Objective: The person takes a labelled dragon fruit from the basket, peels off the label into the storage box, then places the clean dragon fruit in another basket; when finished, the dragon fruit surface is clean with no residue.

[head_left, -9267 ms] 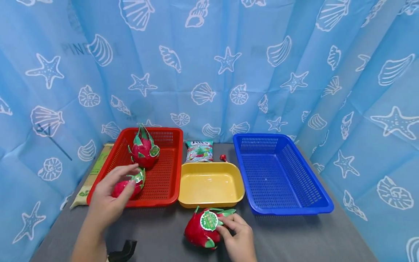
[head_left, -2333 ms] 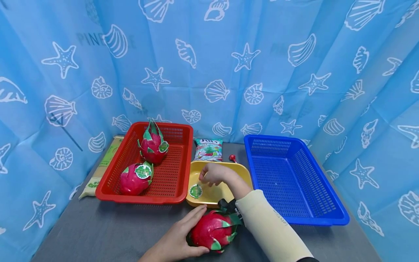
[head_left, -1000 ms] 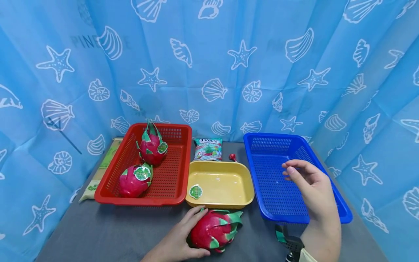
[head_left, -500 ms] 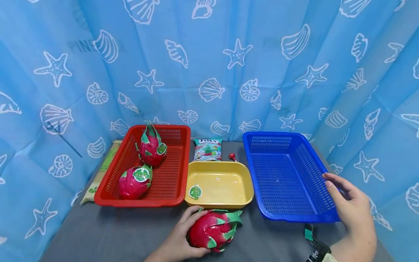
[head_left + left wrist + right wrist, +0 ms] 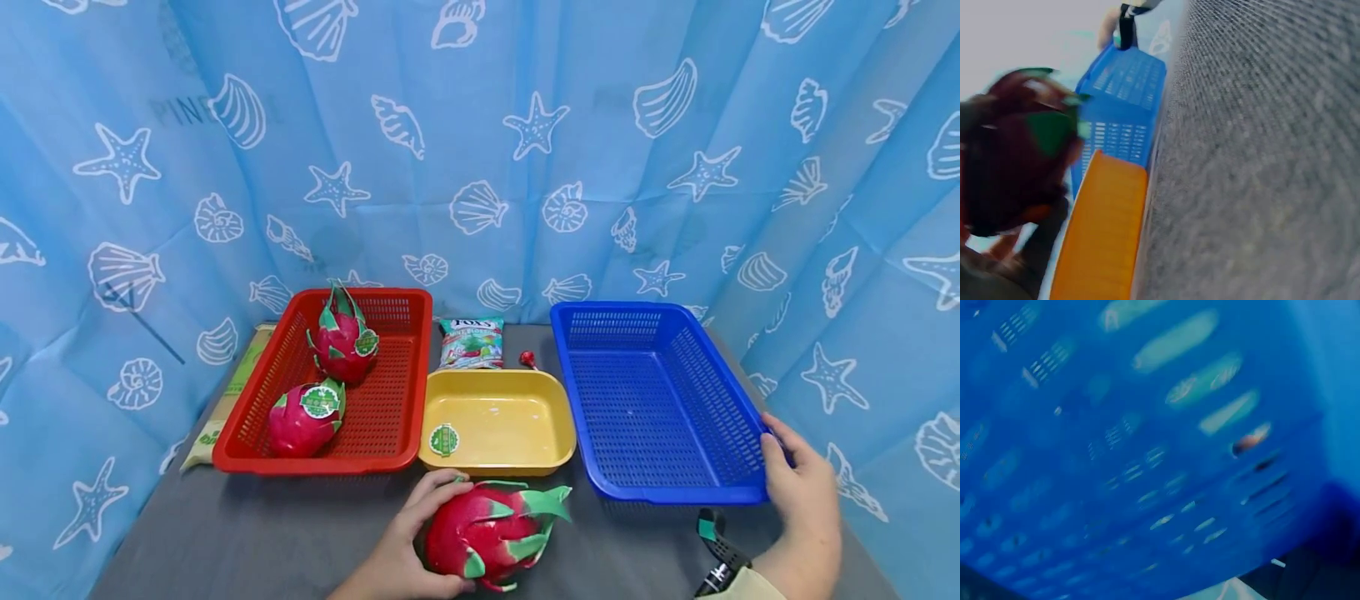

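Observation:
My left hand [image 5: 412, 542] grips a red dragon fruit [image 5: 480, 533] with green scales, in front of the yellow tray [image 5: 510, 425]. In the left wrist view the dragon fruit [image 5: 1016, 150] looks raised off the table, dark and blurred. At the far right, my right hand [image 5: 806, 492] holds the right rim of the blue basket [image 5: 675, 496], thumb at the inner side; its other fingers are partly hidden. The perforated wall of the blue basket [image 5: 1116, 425] fills the right wrist view. A round green sticker [image 5: 444, 440] lies in the yellow tray's front left corner.
A red basket [image 5: 315, 465] at left holds two stickered dragon fruits, one upright [image 5: 341, 346] and one lying [image 5: 296, 425]. Behind the yellow tray are a candy bag [image 5: 471, 342] and a small red lollipop [image 5: 528, 358]. A long green-beige packet [image 5: 225, 408] lies left of the red basket.
The sticker, earlier on the front dragon fruit, came to lie in the yellow tray. My right hand moved from the tray to the blue basket's right rim. The left hand's dragon fruit rose slightly.

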The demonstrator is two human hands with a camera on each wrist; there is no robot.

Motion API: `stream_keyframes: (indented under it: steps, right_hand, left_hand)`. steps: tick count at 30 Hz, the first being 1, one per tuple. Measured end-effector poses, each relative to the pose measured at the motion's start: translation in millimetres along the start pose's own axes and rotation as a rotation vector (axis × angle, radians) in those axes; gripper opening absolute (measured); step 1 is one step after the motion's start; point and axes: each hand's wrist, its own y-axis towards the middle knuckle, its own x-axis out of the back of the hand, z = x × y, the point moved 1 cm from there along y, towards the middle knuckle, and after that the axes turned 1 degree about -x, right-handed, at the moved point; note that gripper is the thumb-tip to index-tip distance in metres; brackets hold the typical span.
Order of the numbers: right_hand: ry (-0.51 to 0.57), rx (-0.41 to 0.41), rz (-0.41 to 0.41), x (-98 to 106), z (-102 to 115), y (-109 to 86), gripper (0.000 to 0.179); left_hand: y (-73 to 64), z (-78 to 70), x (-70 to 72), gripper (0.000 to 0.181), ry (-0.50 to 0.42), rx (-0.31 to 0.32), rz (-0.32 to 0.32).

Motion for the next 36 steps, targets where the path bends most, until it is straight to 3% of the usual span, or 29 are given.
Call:
stream_keyframes:
  steps: [3,7,12,16,24,29,32,36]
  right_hand:
    - [0.037,-0.061,-0.02,-3.2,-2.7,1.8,0.054]
    - [0.1,-0.097,-0.043,-4.7,-4.4,2.4,0.052]
    - [0.176,-0.111,-0.044,-4.6,-6.5,3.0,0.052]
    - [0.201,-0.13,-0.013,-3.1,-10.5,1.9,0.055]
    - [0.238,-0.137,0.003,-2.3,-15.3,2.1,0.057]
    - [0.24,-0.146,0.008,-0.2,-13.4,1.4,0.058]
    - [0.21,-0.148,0.004,0.4,-13.0,-0.2,0.058]
    - [0.201,-0.141,0.009,-1.0,-14.3,-1.8,0.058]
  left_hand:
    - [6.0,-13.4,-0.3,0.083,-0.052,-0.047,0.013]
    - [22.3,-34.9,2.0,0.084,-0.066,-0.045,0.017]
    - [58.9,-58.5,4.7,0.086,-0.044,-0.011,0.004]
    - [92.0,-65.6,1.6,0.087,-0.054,-0.021,0.003]
    - [153.5,-58.5,-19.0,0.084,-0.078,-0.036,0.019]
    - [185.0,-45.3,-41.4,0.08,-0.091,0.025,0.034]
    - [199.7,-34.0,-56.0,0.076,-0.048,0.06,0.037]
    - [218.0,-17.6,-75.0,0.077,0.086,0.092,0.075]
